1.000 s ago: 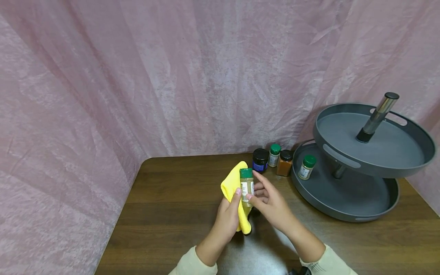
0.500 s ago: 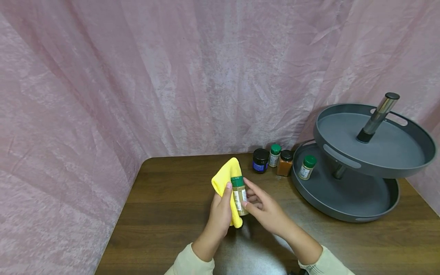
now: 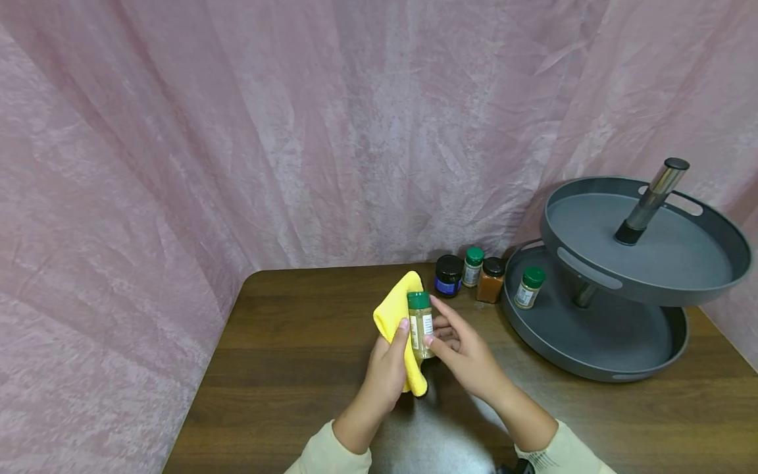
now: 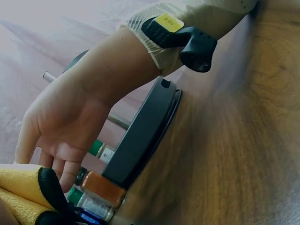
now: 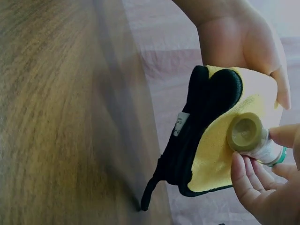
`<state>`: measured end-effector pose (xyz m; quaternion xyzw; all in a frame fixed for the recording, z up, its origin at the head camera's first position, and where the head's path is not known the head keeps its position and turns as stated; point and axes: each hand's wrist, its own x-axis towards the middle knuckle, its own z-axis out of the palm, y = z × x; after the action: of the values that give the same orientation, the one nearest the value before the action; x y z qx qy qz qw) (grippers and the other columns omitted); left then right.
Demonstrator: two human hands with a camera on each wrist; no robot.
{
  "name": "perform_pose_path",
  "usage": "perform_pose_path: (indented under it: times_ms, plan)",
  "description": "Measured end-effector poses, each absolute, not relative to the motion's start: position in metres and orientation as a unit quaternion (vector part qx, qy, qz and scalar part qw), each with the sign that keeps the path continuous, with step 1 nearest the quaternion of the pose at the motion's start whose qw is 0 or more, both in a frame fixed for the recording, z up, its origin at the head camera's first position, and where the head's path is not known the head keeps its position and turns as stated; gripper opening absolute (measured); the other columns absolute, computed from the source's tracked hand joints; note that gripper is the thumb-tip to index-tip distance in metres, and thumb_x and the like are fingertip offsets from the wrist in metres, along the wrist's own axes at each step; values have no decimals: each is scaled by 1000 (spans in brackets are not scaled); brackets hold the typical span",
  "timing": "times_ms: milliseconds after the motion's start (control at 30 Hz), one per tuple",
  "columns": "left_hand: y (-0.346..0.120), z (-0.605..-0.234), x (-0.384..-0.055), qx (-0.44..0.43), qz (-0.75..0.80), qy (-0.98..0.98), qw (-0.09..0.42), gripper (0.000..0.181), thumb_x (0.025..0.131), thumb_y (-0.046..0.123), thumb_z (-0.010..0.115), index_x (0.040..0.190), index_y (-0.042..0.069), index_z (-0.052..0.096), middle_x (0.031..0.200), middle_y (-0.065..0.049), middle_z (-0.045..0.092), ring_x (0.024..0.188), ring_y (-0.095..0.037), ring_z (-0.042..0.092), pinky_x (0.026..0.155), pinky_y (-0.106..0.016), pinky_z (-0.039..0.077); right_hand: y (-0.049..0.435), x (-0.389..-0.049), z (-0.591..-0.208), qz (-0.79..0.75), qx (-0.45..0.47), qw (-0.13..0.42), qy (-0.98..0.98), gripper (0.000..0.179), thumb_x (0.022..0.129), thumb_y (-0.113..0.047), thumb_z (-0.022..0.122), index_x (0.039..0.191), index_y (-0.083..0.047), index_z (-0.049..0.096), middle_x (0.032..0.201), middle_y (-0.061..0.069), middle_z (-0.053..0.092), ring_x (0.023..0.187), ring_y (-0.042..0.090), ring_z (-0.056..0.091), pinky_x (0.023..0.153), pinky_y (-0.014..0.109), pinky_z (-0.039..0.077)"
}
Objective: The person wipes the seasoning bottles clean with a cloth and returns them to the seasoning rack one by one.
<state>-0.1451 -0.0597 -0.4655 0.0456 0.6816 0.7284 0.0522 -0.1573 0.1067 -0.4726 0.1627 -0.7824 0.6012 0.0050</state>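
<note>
A spice jar (image 3: pixel 421 327) with a green lid and white label stands nearly upright between my hands, above the table. My right hand (image 3: pixel 464 352) pinches it between thumb and fingers from the right; the right wrist view shows the jar's base (image 5: pixel 245 132). My left hand (image 3: pixel 386 372) grips a folded yellow cloth (image 3: pixel 395 312), its thumb in front, and the cloth lies against the jar's left side. Black edging and a small white tag (image 5: pixel 181 123) show on the cloth in the right wrist view. The left fingers behind the cloth are hidden in the head view.
Behind the hands stand a black-lidded jar (image 3: pixel 448 276), a green-lidded jar (image 3: pixel 472 267) and an orange-brown jar (image 3: pixel 490 281). At right is a grey two-tier tray (image 3: pixel 598 355), another green-lidded jar (image 3: pixel 529 288) on its lower tier. A pink curtain (image 3: pixel 355 131) hangs behind the wooden table (image 3: pixel 284 342).
Both hands, with cloth and jar, shift left and then partly back right. The jar tilts at half a second ago and is now closer to upright. The tray and other jars stay put.
</note>
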Motion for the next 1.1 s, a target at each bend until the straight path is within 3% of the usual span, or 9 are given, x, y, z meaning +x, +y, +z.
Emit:
perform_pose_path:
  times_ms: [400, 633, 900, 1100]
  plan:
    - [-56, -469, -144, 46, 729, 681, 60, 50, 108, 45, 40, 137, 4, 48, 116, -16, 62, 98, -17, 62, 91, -37, 52, 108, -160, -469, 619, 148, 4, -771, 69, 96, -18, 70, 157, -22, 36, 122, 17, 60, 105, 26, 65, 87, 25, 58]
    - [-61, -468, -147, 15, 730, 681, 44, 54, 108, 46, 42, 137, 1, 49, 115, -19, 63, 94, -17, 63, 85, -30, 52, 104, -159, -475, 603, 151, -16, -783, 72, 94, -22, 74, 156, -23, 38, 123, 14, 61, 104, 24, 66, 86, 27, 58]
    - [-65, -469, -150, 10, 737, 675, 26, 54, 108, 45, 40, 143, 4, 44, 123, -20, 61, 104, -21, 62, 89, -31, 51, 101, -154, -477, 599, 179, -42, -779, 68, 99, -18, 66, 158, -24, 34, 126, 15, 64, 108, 24, 66, 91, 25, 56]
    - [-64, -466, -148, 19, 729, 684, 32, 53, 108, 44, 41, 138, 2, 48, 116, -20, 63, 97, -19, 63, 87, -32, 51, 103, -154, -476, 597, 177, -30, -782, 67, 99, -19, 65, 158, -25, 33, 123, 13, 64, 106, 23, 66, 90, 26, 56]
